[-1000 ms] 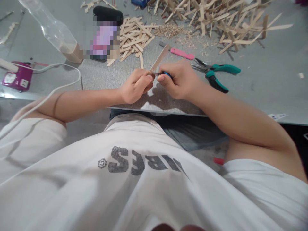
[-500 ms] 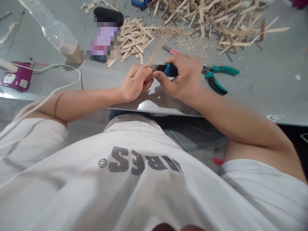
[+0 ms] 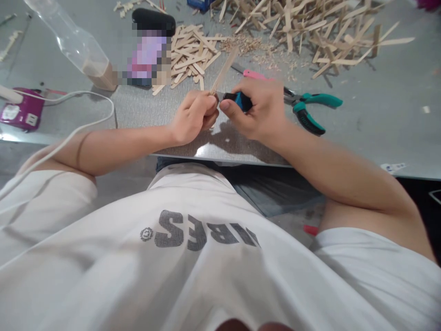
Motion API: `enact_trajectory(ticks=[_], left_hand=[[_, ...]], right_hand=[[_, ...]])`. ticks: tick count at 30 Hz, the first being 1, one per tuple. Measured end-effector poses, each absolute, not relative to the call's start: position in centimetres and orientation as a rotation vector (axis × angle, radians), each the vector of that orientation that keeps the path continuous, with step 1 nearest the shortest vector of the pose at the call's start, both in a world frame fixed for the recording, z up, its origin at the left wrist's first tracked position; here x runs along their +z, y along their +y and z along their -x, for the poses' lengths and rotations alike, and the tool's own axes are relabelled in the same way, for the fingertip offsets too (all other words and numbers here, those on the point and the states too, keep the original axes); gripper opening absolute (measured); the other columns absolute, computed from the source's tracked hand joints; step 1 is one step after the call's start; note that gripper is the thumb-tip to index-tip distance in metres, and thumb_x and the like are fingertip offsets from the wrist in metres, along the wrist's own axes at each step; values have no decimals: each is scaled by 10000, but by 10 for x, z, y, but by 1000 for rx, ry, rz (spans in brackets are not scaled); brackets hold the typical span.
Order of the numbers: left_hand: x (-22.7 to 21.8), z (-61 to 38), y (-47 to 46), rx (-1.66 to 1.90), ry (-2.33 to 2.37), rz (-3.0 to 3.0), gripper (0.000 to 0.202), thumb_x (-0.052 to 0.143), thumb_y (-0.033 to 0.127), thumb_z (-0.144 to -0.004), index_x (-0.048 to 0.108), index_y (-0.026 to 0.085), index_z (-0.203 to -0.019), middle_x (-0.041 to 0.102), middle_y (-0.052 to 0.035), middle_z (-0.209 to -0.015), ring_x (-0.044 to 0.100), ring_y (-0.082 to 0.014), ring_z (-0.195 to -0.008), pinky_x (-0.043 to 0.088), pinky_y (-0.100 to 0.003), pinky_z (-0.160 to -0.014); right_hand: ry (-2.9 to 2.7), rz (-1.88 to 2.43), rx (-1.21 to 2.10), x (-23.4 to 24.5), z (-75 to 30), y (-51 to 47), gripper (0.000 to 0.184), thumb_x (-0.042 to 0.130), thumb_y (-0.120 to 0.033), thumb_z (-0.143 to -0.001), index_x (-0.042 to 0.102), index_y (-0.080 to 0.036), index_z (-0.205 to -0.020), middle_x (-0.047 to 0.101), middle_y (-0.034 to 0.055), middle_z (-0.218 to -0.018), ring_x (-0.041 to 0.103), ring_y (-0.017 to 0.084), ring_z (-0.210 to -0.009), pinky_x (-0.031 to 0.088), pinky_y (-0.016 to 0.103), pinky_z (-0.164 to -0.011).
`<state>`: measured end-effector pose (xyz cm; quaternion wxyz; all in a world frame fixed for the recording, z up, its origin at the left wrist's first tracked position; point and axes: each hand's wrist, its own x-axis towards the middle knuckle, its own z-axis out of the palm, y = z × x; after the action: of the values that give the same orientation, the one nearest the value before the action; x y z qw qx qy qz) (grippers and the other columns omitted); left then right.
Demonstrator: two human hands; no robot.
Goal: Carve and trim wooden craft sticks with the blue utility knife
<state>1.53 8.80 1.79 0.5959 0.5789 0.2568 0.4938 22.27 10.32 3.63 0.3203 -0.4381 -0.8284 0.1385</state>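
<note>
My left hand (image 3: pixel 198 112) is closed round the lower end of a flat wooden craft stick (image 3: pixel 225 69), which points up and away to the right. Facing it, my right hand (image 3: pixel 258 108) grips a utility knife (image 3: pixel 243 101) with a blue and black handle. The knife's front end points at the left fingers, close to the stick's base; whether the blade touches the wood I cannot tell. Just past my right hand lie a pink-handled cutter (image 3: pixel 255 74) and pliers (image 3: pixel 312 108) with teal and black handles, both on the grey table (image 3: pixel 372 124).
Beyond my hands lie a pile of short craft sticks (image 3: pixel 193 55), wood shavings (image 3: pixel 241 44) and a large heap of sticks (image 3: pixel 320 34). To the left are a phone (image 3: pixel 146 57), a black case (image 3: pixel 153 20), a clear bottle (image 3: pixel 82 50), a purple box (image 3: pixel 22 110) and a white cable (image 3: pixel 112 108).
My right hand and the knife have shifted slightly, with the knife handle tilted a little differently. My left hand still holds the stick in nearly the same place.
</note>
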Motion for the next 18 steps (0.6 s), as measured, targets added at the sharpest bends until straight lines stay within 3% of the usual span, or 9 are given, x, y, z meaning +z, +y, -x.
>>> enact_trajectory(ticks=[6, 9, 12, 18], left_hand=[[14, -8, 92, 1047, 627, -1410, 572, 600, 467, -1084, 226, 317, -678, 217, 59, -564, 191, -123, -569, 213, -388, -594], [11, -11, 93, 1098, 655, -1397, 575, 599, 515, -1082, 232, 330, -679, 194, 66, -565, 169, -125, -576, 193, -379, -590], [15, -12, 90, 1080, 667, -1391, 506, 576, 444, -1028, 250, 319, -661, 206, 65, -542, 184, -113, -544, 175, -356, -596], [22, -11, 84, 1089, 617, -1421, 457, 501, 363, -1027, 241, 317, -653, 208, 57, -543, 191, -114, -520, 164, -356, -588]], right_hand=[[-2212, 1141, 397, 37, -223, 103, 698, 528, -1017, -988, 728, -350, -935, 759, 86, -875, 710, 337, -886, 563, 542, -853], [-2205, 1122, 375, 33, -223, 106, 745, 451, -1049, -981, 725, -359, -918, 718, 77, -842, 710, 345, -859, 566, 553, -830], [-2216, 1112, 370, 32, -224, 107, 782, 386, -1052, -1004, 693, -339, -910, 703, 67, -831, 706, 321, -833, 559, 526, -828], [-2232, 1125, 406, 35, -226, 106, 750, 465, -1047, -995, 680, -336, -894, 685, 56, -821, 651, 296, -805, 559, 501, -839]])
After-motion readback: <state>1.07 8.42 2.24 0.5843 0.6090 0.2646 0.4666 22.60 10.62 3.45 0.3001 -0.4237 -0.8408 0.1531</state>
